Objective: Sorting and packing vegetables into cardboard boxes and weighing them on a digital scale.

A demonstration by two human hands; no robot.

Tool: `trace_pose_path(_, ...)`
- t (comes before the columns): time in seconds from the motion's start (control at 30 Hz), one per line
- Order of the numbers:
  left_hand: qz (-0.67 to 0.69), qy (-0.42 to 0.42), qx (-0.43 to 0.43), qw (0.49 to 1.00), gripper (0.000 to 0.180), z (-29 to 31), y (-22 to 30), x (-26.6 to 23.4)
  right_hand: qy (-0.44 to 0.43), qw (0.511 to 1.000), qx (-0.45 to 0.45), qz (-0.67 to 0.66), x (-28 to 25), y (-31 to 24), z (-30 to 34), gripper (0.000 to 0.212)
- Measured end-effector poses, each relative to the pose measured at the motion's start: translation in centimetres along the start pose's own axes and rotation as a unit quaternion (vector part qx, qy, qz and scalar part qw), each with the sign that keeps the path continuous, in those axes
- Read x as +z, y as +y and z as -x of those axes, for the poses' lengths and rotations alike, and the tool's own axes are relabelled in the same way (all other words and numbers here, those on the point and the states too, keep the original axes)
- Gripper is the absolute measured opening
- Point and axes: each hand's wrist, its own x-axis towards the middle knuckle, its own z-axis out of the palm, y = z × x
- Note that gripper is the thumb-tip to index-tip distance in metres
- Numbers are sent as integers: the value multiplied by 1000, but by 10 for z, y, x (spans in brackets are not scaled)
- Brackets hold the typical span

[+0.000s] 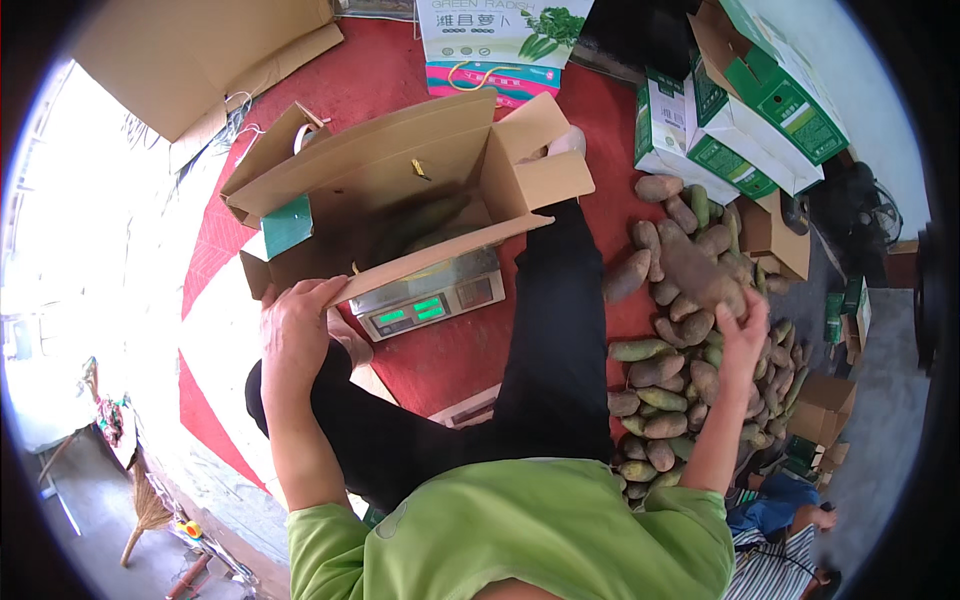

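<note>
A cardboard box (pixel 400 150) stands with its flaps up on a digital scale (pixel 430 310) with lit green digits. Inside, in shadow, lie dark green radishes (pixel 430 220). My left hand (pixel 297 310) grips the box's near flap at its left corner, fingers over the edge. To the right, my right hand (pixel 742 325) is closed around the lower end of a long, soil-brown radish (pixel 690 265), which is slightly blurred. This radish is above a large heap of green and brown radishes (pixel 660 400).
White and green cartons (pixel 740 110) stand behind the heap. Another printed carton (pixel 500 45) is beyond the box, and a large cardboard sheet (pixel 200 60) at the far left. Red covering (pixel 400 365) lies under the scale. Another person (pixel 785 520) is at lower right; a broom (pixel 148 505) lies lower left.
</note>
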Motion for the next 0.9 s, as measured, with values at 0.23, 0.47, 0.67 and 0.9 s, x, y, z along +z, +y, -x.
trace_pose_path(0.23, 4, 6, -7, 1000, 34, 2, -6, -1, -209, 959, -171, -87, 115, -128, -48, 45)
trace_pose_path(0.47, 10, 9, -3, 1000, 35, 2, -9, 2, -376, 891, -231, 108, 249, -165, -35, 40)
trace_pose_path(0.67, 14, 2, 2, 1000, 35, 1, -10, 0, -411, 866, -221, 179, 347, -148, -9, 49)
trace_pose_path(0.9, 26, 4, 16, 1000, 36, -2, -9, 0, -402, 879, -245, 75, 307, -158, -32, 40)
